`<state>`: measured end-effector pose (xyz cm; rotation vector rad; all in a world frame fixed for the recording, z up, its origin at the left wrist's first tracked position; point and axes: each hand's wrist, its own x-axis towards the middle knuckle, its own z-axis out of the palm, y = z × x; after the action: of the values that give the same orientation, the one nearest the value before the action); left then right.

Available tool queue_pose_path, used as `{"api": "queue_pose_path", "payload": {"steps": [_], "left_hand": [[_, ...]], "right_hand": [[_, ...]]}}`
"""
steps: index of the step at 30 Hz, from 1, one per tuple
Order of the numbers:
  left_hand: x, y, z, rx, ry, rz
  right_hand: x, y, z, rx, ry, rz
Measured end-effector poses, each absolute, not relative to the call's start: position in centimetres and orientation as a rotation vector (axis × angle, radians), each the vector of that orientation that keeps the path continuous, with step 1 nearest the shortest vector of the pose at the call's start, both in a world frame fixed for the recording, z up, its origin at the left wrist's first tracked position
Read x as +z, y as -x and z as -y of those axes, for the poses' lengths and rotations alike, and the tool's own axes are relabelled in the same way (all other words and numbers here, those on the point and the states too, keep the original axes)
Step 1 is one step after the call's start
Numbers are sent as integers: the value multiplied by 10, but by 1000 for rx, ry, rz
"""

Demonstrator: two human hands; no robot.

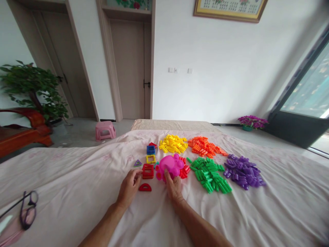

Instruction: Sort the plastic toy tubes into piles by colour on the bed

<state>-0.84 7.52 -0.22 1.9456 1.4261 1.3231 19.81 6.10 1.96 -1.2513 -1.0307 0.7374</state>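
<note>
While both forearms stretch out over the pale pink bedsheet (77, 185), the right hand (174, 187) rests with its fingers up against the near edge of a bright pink plastic toy (169, 165), a rounded, animal-like shape lying on the sheet in the middle of the spread; the fingers touch it rather than wrap it, and I cannot tell whether they truly grip it; the left hand (130, 188) sits just to the left, loosely curled, fingertips at the red square frame (148, 171), holding nothing that I can make out; just in front of that hand lies a red semicircle piece (145, 187), flat on the cloth and apart from the fingers; beyond the red frame sit a yellow square frame (150, 159) and a blue square frame (150, 150) in a short line running away from the person, with a small triangle piece (137, 163) off to the left; behind the pink toy lies a heap of yellow blocks (173, 143), beside it a heap of orange blocks (205, 146), nearer and to the right a heap of green blocks (210, 174), then a heap of purple blocks (243, 171); a few red blocks (184, 169) lie touching the toy's right side; a pair of glasses (27, 209) lies far to the left on the sheet; on the floor beyond stand a pink stool (105, 129) and a leafy potted plant (34, 89).
</note>
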Motion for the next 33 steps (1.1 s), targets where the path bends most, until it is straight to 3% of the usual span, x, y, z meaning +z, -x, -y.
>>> {"api": "queue_pose_path", "payload": {"steps": [8,19,27,33], "left_hand": [[-10,6,-81,1319,-2072,-1367],[1,2,-83,1219,-2088,-1369],[40,-12,-114,677,-2360,-1306],[48,-14,-110,657,-2396,-1311]], "right_hand": [[-4,-202,-71,723,1274,1241],[5,-205,-68,791,1301,1366],[6,-206,-69,770,1330,1365],[12,-205,-68,792,1352,1320]]}}
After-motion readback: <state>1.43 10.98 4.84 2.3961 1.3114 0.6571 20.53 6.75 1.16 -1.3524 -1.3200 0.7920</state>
